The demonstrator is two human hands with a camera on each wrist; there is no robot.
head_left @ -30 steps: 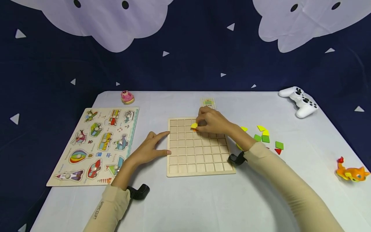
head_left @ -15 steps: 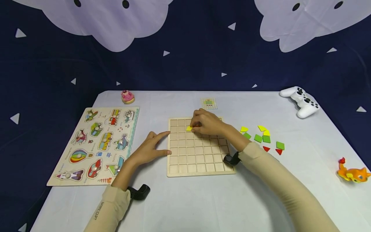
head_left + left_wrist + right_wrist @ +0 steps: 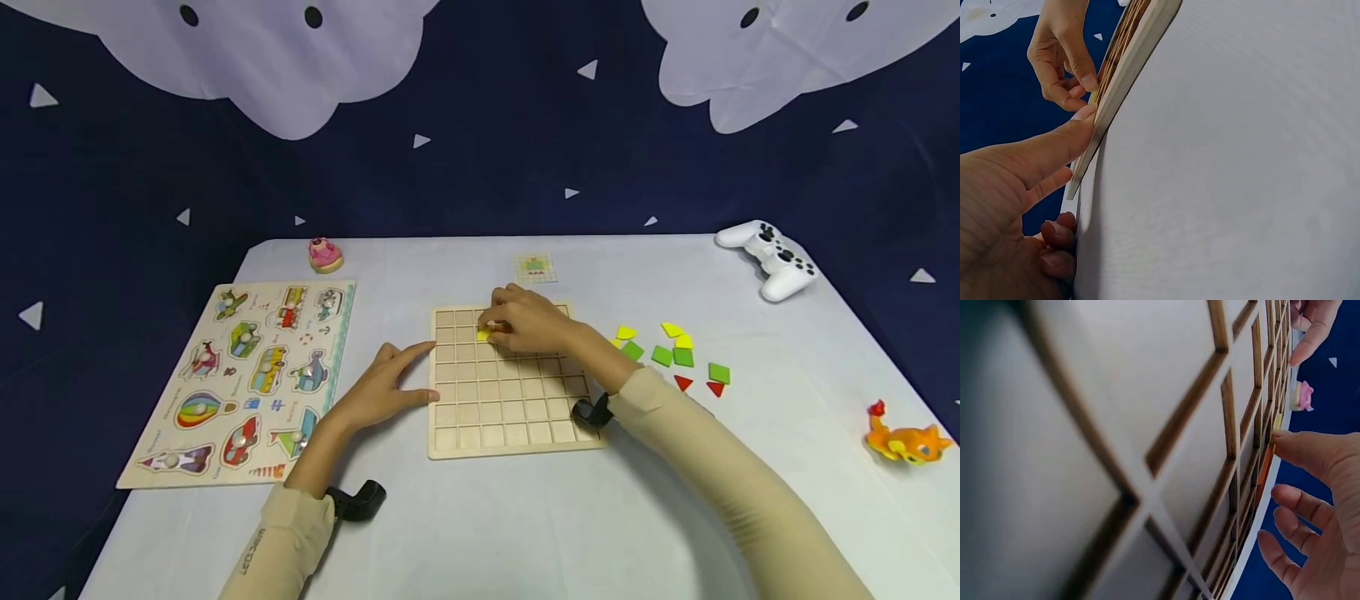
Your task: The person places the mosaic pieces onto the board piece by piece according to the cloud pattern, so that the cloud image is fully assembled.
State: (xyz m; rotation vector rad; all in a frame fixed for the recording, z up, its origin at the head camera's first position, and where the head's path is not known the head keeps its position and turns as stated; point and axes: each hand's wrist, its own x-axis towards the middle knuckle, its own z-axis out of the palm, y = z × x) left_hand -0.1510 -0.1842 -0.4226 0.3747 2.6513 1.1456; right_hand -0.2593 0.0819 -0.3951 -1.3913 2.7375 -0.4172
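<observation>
Wooden, the board point(image 3: 515, 412) looks mostly unfilled, so work seems early: the left hand point(image 3: 375, 390), grip wide, touches its left edge; red tiles point(image 3: 716, 388), green tiles point(image 3: 683, 357) and yellow tiles point(image 3: 671, 330) lie right of it, presumably left to place; the right hand point(image 3: 528, 321) pinches a yellow piece point(image 3: 483, 335) at its far rows, beside an orange piece point(image 3: 1264, 469); beyond it, a card point(image 3: 536, 267)

1 white controller point(image 3: 769, 258) lies beyond 1 orange toy point(image 3: 909, 444).

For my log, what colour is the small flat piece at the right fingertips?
The piece is yellow, clearest in the head view.
</observation>
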